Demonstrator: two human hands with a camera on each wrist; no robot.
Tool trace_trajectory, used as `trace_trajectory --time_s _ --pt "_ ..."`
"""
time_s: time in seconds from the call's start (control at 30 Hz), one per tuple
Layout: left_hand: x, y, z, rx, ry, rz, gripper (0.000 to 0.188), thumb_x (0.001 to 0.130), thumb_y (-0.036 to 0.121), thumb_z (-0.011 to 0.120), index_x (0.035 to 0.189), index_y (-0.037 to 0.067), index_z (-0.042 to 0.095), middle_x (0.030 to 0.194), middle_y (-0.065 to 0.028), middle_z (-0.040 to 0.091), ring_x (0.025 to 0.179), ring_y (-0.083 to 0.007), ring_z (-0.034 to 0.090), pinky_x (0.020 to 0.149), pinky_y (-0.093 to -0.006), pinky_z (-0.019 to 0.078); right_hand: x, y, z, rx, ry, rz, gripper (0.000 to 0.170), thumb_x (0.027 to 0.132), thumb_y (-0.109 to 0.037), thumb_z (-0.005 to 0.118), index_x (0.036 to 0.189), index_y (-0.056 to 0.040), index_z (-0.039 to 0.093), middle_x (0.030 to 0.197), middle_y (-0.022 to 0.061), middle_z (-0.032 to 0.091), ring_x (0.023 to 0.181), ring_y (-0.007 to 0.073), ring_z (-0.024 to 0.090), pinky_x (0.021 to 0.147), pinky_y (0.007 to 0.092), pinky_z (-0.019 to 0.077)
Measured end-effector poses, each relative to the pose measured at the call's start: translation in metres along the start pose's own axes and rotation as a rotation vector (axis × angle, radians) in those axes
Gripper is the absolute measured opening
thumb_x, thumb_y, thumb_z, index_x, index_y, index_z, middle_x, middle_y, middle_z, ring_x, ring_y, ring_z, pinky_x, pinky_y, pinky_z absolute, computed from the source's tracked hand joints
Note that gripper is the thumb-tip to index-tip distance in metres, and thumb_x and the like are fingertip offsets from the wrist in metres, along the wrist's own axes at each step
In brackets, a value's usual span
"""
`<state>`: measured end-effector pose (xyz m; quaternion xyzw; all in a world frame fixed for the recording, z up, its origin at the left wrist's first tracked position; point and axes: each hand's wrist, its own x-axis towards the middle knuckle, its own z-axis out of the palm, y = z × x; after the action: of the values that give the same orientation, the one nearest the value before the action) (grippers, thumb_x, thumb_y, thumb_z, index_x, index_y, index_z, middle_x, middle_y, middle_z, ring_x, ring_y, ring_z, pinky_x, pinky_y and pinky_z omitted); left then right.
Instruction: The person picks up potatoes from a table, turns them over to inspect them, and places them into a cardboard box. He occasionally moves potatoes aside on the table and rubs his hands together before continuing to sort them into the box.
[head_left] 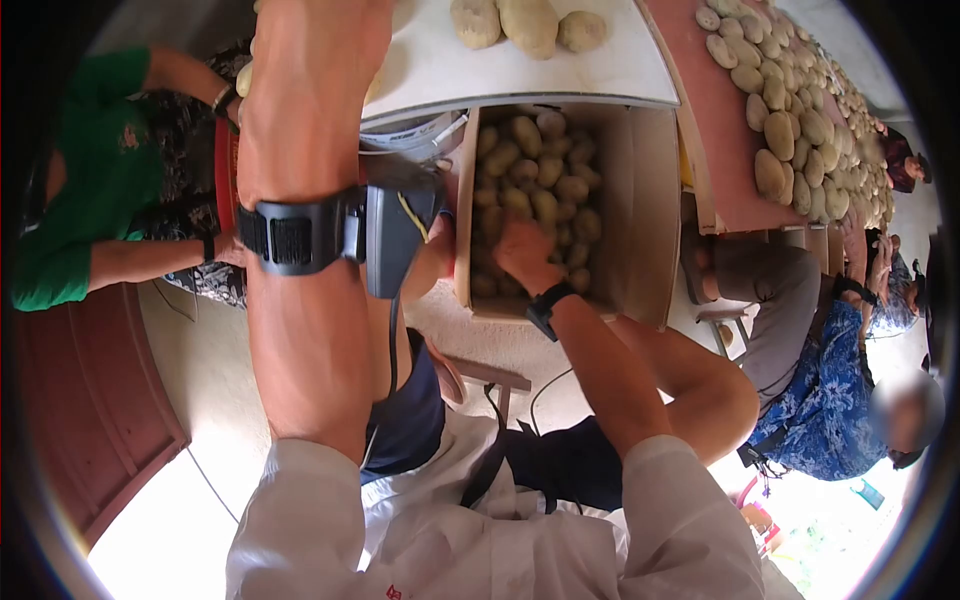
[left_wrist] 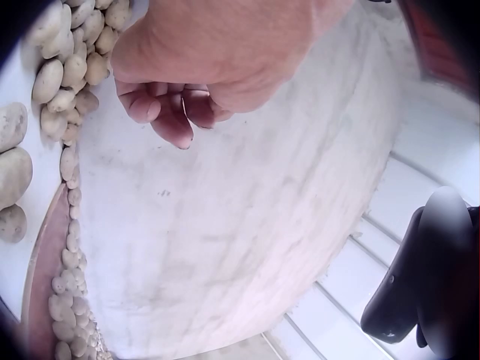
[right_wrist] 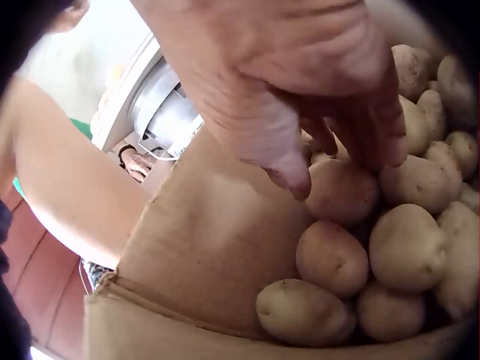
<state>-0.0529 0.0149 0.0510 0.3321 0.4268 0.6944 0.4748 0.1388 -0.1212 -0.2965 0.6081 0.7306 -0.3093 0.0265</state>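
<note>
Inside a cardboard box [head_left: 648, 200] of potatoes [head_left: 545, 205], my right hand [head_left: 525, 255] reaches down over the pile. In the right wrist view its thumb and fingertips are right at the top of one potato [right_wrist: 341, 191], with the fingers bent loosely and spread from the thumb. My left hand [left_wrist: 210, 60] hangs with loosely curled fingers and nothing in them, seen against a pale wall. The head view shows only my left forearm [head_left: 305, 350], stretched forward past the white tabletop [head_left: 430, 70]; the hand itself is outside that view.
Three potatoes [head_left: 528, 25] lie on the white tabletop above the box. At the right, a reddish table [head_left: 725, 170] bears a large heap of potatoes [head_left: 810, 150]. A person in green [head_left: 110, 180] sits at the left, another in a blue patterned shirt [head_left: 820, 390] at the right.
</note>
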Motion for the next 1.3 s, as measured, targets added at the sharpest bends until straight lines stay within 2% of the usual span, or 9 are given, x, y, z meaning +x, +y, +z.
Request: trace_trajectory --time_s 0.2,0.3,0.5,0.6,0.67,0.8,0.87,1.17,1.3 --pt "-0.006 0.0 -0.006 -0.035 -0.079 0.002 0.02 0.103 0.019 0.06 0.087 0.009 0.055 0.078 -0.0038 0.056 0.069 -0.0173 0.054 0.061 -0.0298 0.0411 0.018 -0.026 0.029 -0.22 0.433 -0.001 0.04 0.079 -0.016 0.067 0.114 0.002 0.058 0.093 0.0256 0.07 0.09 0.0411 0.07 0.072 0.0483 0.058" --pt "0.003 0.002 -0.002 -0.008 0.035 -0.054 0.022 0.104 0.019 0.059 0.084 0.009 0.054 0.076 -0.0044 0.055 0.069 -0.0175 0.054 0.061 -0.0297 0.041 0.021 -0.026 0.021 -0.288 0.367 0.018 0.036 0.08 -0.015 0.067 0.111 0.0004 0.058 0.099 0.0254 0.07 0.095 0.0388 0.071 0.072 0.0474 0.0574" --pt "0.004 -0.001 -0.007 -0.017 0.003 -0.03 0.026 0.103 0.021 0.059 0.082 0.009 0.054 0.074 -0.0049 0.056 0.067 -0.0165 0.054 0.06 -0.0296 0.041 0.01 -0.019 -0.022 0.064 -0.012 0.074 0.048 0.084 -0.024 0.07 0.123 0.0012 0.06 0.107 0.0192 0.072 0.099 0.03 0.072 0.073 0.0468 0.0569" --pt "0.001 0.001 -0.005 -0.044 -0.007 -0.018 0.027 0.103 0.02 0.06 0.08 0.008 0.054 0.074 -0.0055 0.057 0.066 -0.0157 0.053 0.059 -0.0292 0.0404 0.005 0.016 -0.006 0.513 0.045 0.16 0.05 0.087 -0.033 0.069 0.126 -0.0023 0.062 0.108 0.0124 0.073 0.095 0.0237 0.071 0.07 0.0404 0.0559" --pt "-0.002 0.003 -0.001 0.015 0.038 -0.025 0.028 0.102 0.021 0.06 0.078 0.009 0.054 0.074 -0.0052 0.057 0.066 -0.0154 0.053 0.059 -0.0291 0.0398 -0.024 0.003 -0.053 1.166 -0.255 0.322 0.045 0.09 -0.037 0.067 0.124 -0.0077 0.065 0.111 0.0068 0.072 0.097 0.0179 0.068 0.069 0.0343 0.0532" --pt "0.0 0.005 0.003 0.028 0.061 -0.091 0.029 0.103 0.021 0.06 0.077 0.009 0.054 0.073 -0.005 0.057 0.066 -0.0152 0.052 0.059 -0.0295 0.0396 -0.053 0.023 -0.069 1.506 -0.106 0.338 0.045 0.094 -0.038 0.064 0.129 -0.0094 0.062 0.113 0.0046 0.069 0.098 0.0166 0.067 0.068 0.0304 0.0498" --pt "0.006 -0.008 -0.005 -0.047 -0.06 -0.055 0.029 0.103 0.022 0.059 0.078 0.008 0.054 0.073 -0.005 0.057 0.066 -0.0151 0.052 0.059 -0.0295 0.0399 -0.064 0.015 -0.11 1.737 -0.013 0.138 0.045 0.097 -0.036 0.061 0.134 -0.0101 0.058 0.115 0.0045 0.067 0.097 0.0164 0.067 0.064 0.0297 0.0475" --pt "-0.01 0.001 0.013 0.0 0.037 -0.065 0.028 0.102 0.02 0.058 0.078 0.006 0.056 0.073 -0.0057 0.058 0.067 -0.0152 0.052 0.061 -0.029 0.0404 -0.015 0.004 -0.273 1.174 0.311 0.031 0.049 0.098 -0.035 0.067 0.135 -0.0068 0.055 0.109 0.0077 0.067 0.086 0.0185 0.068 0.055 0.0279 0.043" --pt "-0.001 -0.001 0.006 -0.001 0.006 -0.106 0.028 0.102 0.02 0.057 0.078 0.006 0.057 0.073 -0.0058 0.058 0.067 -0.0151 0.053 0.061 -0.0288 0.0408 0.037 -0.001 -0.315 1.238 0.303 0.057 0.051 0.094 -0.034 0.073 0.132 -0.0049 0.056 0.111 0.0107 0.067 0.081 0.0179 0.067 0.051 0.0266 0.0416"
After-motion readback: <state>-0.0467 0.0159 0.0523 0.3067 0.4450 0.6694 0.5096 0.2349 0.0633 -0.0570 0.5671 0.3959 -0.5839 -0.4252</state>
